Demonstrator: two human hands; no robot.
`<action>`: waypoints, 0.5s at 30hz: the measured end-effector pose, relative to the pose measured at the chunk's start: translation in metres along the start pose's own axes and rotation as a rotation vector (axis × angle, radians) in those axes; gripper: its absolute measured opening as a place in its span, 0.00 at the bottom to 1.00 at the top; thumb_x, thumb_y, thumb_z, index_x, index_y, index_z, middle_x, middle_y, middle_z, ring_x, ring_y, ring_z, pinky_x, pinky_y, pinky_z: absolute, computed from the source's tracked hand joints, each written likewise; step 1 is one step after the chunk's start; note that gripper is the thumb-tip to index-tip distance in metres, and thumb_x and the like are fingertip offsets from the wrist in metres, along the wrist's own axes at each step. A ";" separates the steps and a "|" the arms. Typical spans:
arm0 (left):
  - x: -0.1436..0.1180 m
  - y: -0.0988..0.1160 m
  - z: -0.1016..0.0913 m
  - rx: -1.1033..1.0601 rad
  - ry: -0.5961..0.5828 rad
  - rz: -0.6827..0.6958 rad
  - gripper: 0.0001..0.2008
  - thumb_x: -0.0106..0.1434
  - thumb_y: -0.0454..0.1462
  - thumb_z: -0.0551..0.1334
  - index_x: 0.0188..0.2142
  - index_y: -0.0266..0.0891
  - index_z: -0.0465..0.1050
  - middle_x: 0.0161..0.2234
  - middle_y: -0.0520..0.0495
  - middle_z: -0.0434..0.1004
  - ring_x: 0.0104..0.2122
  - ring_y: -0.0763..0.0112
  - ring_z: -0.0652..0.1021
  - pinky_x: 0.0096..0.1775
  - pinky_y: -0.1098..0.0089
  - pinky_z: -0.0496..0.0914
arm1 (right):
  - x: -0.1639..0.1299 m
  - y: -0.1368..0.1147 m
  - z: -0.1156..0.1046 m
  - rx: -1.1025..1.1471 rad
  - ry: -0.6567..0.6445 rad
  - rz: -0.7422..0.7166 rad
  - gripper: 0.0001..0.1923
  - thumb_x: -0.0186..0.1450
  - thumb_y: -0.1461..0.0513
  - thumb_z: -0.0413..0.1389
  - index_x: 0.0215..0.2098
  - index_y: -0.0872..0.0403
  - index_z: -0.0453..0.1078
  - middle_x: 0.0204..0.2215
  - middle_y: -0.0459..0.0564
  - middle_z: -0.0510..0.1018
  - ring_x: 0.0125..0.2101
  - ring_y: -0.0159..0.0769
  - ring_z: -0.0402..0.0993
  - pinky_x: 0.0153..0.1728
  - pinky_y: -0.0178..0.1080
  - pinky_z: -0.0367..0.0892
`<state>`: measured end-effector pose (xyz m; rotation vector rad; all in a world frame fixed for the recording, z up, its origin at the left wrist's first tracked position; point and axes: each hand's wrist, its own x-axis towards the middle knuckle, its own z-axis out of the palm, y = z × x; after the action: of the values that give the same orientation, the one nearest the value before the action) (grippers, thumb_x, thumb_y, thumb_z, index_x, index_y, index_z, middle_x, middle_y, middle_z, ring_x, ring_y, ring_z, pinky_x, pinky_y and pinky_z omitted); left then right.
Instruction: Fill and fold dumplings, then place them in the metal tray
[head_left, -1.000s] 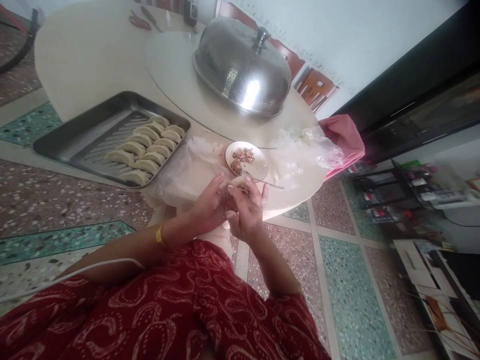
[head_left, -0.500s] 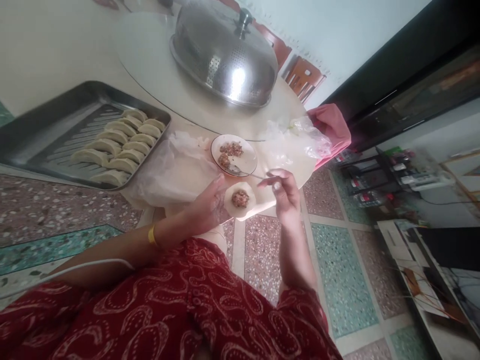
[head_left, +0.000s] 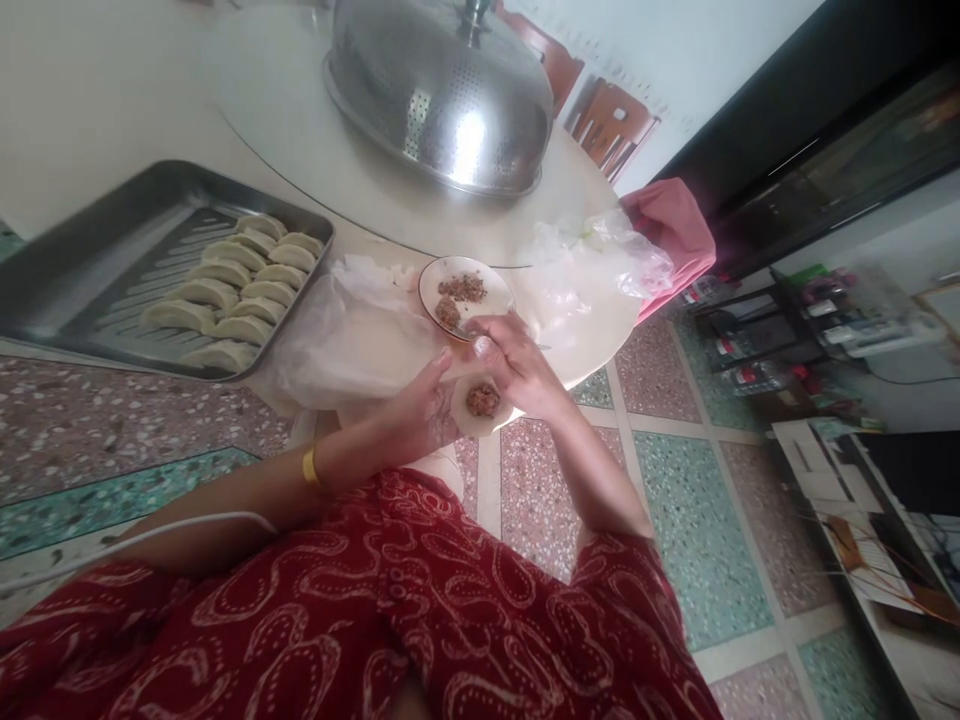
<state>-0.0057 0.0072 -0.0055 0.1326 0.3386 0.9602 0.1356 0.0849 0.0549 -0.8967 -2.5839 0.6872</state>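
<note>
From my head camera, looking down: my left hand (head_left: 420,405) lies cupped and open under a round dumpling wrapper (head_left: 477,408), palm up so the soft dough rests flat, with a lump of minced filling (head_left: 483,399) sitting in its middle. The wrapper hangs just off the table edge, over my lap, close to my body where I can see into it. My right hand (head_left: 517,365) is curled at the wrapper's far rim, right beside the small plate (head_left: 495,282) of filling. A spoon handle (head_left: 538,346) pokes out past the fingers, but I cannot tell whether that hand grips it or only covers it. The plate sits at the table edge, within easy reach.

To the left a metal tray (head_left: 90,240) holds folded dumplings (head_left: 229,295) in neat rows, apart from each other, probably so they do not stick. Thin clear plastic (head_left: 352,335) lies between tray and plate, and another crumpled bag (head_left: 600,255) lies beside a pink cloth (head_left: 675,230).

The table (head_left: 112,90) is round and pale, with a turntable disc carrying a domed perforated steel cover (head_left: 442,90). The floor (head_left: 675,480) is speckled terrazzo in pink and green panels. Wooden chair backs (head_left: 611,125) stand behind, and a cluttered low shelf (head_left: 787,330) to the right.
</note>
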 end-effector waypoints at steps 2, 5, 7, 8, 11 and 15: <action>-0.003 0.004 0.006 -0.031 0.011 0.013 0.31 0.73 0.51 0.44 0.50 0.28 0.75 0.39 0.37 0.82 0.43 0.61 0.81 0.44 0.67 0.73 | -0.004 0.000 0.005 -0.033 0.081 -0.090 0.30 0.72 0.44 0.33 0.50 0.50 0.68 0.35 0.47 0.81 0.54 0.39 0.72 0.64 0.58 0.58; -0.007 0.012 0.015 -0.103 0.020 0.051 0.31 0.74 0.51 0.41 0.46 0.31 0.76 0.33 0.42 0.81 0.35 0.65 0.81 0.39 0.70 0.73 | -0.013 -0.002 0.019 -0.207 0.202 -0.242 0.28 0.73 0.46 0.33 0.46 0.49 0.70 0.34 0.46 0.81 0.58 0.39 0.70 0.67 0.59 0.52; -0.009 0.016 0.018 -0.131 0.029 0.082 0.32 0.74 0.50 0.39 0.47 0.32 0.75 0.31 0.43 0.80 0.33 0.67 0.80 0.38 0.70 0.73 | -0.019 -0.007 0.030 -0.338 0.228 -0.291 0.24 0.74 0.49 0.37 0.49 0.49 0.70 0.37 0.46 0.81 0.62 0.41 0.64 0.69 0.61 0.44; -0.010 0.018 0.019 -0.131 0.037 0.092 0.33 0.74 0.51 0.38 0.48 0.31 0.75 0.31 0.43 0.80 0.33 0.66 0.80 0.39 0.70 0.73 | -0.022 -0.009 0.035 -0.380 0.231 -0.317 0.21 0.74 0.50 0.40 0.53 0.49 0.68 0.39 0.46 0.82 0.64 0.41 0.62 0.70 0.62 0.41; -0.013 0.024 0.020 -0.123 0.060 0.116 0.34 0.73 0.51 0.39 0.48 0.29 0.75 0.33 0.39 0.81 0.37 0.61 0.81 0.42 0.67 0.74 | -0.032 -0.016 0.045 -0.429 0.298 -0.419 0.21 0.72 0.53 0.47 0.60 0.49 0.63 0.45 0.46 0.82 0.66 0.43 0.59 0.71 0.62 0.35; -0.018 0.030 0.023 -0.123 0.046 0.140 0.36 0.72 0.52 0.38 0.48 0.29 0.75 0.35 0.36 0.81 0.43 0.56 0.80 0.47 0.63 0.73 | -0.041 -0.019 0.053 -0.532 0.340 -0.365 0.21 0.71 0.53 0.48 0.60 0.45 0.64 0.52 0.47 0.80 0.66 0.48 0.58 0.70 0.63 0.34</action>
<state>-0.0306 0.0100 0.0280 0.0223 0.3147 1.1213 0.1338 0.0276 0.0157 -0.5773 -2.5360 -0.2473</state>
